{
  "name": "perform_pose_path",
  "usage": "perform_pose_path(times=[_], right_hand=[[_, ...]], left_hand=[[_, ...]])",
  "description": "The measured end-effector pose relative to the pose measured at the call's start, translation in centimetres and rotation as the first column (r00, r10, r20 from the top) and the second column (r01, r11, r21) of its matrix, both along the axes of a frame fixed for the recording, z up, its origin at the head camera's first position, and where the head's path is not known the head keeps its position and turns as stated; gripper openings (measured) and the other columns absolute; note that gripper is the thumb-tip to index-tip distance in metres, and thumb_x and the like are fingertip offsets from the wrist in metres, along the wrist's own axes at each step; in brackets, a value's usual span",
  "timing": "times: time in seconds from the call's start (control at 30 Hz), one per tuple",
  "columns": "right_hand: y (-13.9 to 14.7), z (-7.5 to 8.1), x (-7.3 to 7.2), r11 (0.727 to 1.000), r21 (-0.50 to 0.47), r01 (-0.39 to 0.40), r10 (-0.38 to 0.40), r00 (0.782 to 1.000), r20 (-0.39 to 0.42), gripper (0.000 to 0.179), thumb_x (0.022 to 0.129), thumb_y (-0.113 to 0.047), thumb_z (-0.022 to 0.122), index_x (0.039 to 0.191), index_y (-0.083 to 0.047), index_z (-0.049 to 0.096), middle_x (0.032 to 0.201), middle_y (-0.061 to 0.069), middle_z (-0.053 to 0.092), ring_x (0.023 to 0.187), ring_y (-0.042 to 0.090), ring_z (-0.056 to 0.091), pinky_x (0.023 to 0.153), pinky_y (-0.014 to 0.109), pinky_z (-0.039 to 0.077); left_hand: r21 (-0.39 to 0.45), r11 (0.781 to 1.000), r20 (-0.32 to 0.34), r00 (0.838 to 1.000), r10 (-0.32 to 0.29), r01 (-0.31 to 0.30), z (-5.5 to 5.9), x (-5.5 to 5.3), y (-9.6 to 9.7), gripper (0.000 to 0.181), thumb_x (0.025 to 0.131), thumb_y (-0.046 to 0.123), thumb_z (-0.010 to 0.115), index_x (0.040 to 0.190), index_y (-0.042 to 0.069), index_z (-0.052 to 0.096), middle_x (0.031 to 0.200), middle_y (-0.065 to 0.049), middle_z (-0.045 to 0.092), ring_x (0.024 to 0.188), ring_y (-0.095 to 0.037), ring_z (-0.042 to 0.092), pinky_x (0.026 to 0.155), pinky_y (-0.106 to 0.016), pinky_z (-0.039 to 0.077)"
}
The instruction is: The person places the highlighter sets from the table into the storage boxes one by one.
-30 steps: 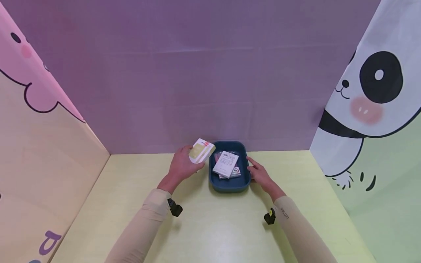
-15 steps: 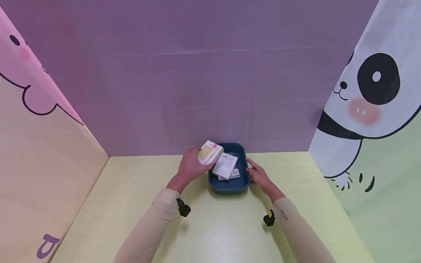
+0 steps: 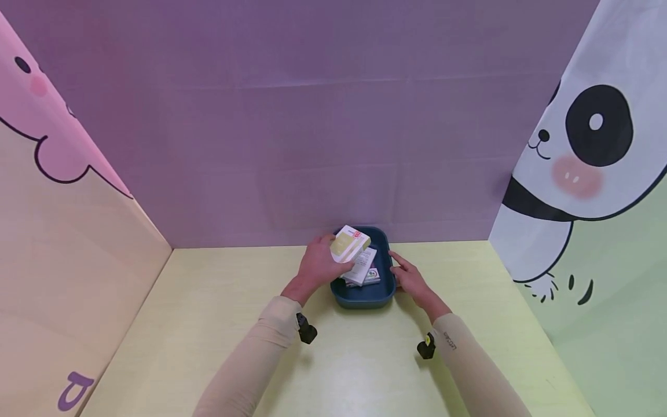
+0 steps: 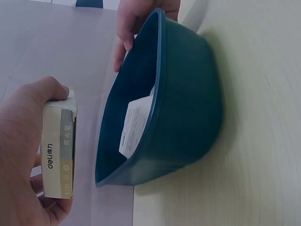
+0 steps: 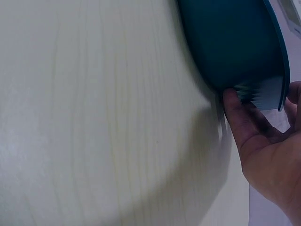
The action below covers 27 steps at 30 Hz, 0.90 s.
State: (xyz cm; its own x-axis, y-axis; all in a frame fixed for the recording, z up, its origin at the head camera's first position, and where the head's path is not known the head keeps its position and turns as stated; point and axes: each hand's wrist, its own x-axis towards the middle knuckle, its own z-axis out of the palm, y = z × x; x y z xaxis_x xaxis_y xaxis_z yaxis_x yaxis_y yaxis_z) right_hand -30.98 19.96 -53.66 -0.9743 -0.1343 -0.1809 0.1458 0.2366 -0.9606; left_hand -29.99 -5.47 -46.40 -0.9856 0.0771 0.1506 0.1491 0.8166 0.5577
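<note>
My left hand (image 3: pixel 319 262) grips a white and yellow highlighter box (image 3: pixel 350 244) between thumb and fingers. The box is tilted over the far left part of a dark blue plastic basin (image 3: pixel 365 302). Its side shows the "deli" print in the left wrist view, where the box (image 4: pixel 59 150) is beside the basin's opening. Inside the basin lies a white printed box (image 4: pixel 136 125) on top of a flat pack (image 3: pixel 372 277), partly hidden by it. At the basin's right side, my right hand (image 3: pixel 410 278) touches the outer wall and rim with extended fingers (image 5: pixel 237 117).
The basin stands on a pale wooden table (image 3: pixel 333 370) near the purple back wall (image 3: pixel 323 145). Printed panels flank both sides, a pink figure (image 3: pixel 68 139) to the left and a panda (image 3: pixel 583 174) to the right.
My left hand has carried the highlighter box rightward, from beside the basin's left rim to over the basin, where it now covers part of the white box. My right hand has stayed at the basin's side.
</note>
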Motion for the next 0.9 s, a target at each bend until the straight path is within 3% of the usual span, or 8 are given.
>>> perform_pose_path(times=[0.9], right_hand=[[-0.1, 0.1, 0.1, 1.000, -0.021, -0.005, 0.005, 1.000, -0.008, 0.051, 0.102, -0.016, 0.044, 0.152, -0.022, 0.035, 0.116, 0.022, 0.055, 0.075, 0.019, 0.060, 0.074, 0.039, 0.056]], left_hand=[[-0.052, 0.998, 0.012, 0.999, -0.039, 0.040, -1.7, -0.3, 2.8, 0.087, 0.072, 0.057, 0.075, 0.136, 0.006, 0.047, 0.120, -0.012, 0.054, 0.101, -0.025, 0.049, 0.082, -0.037, 0.049]])
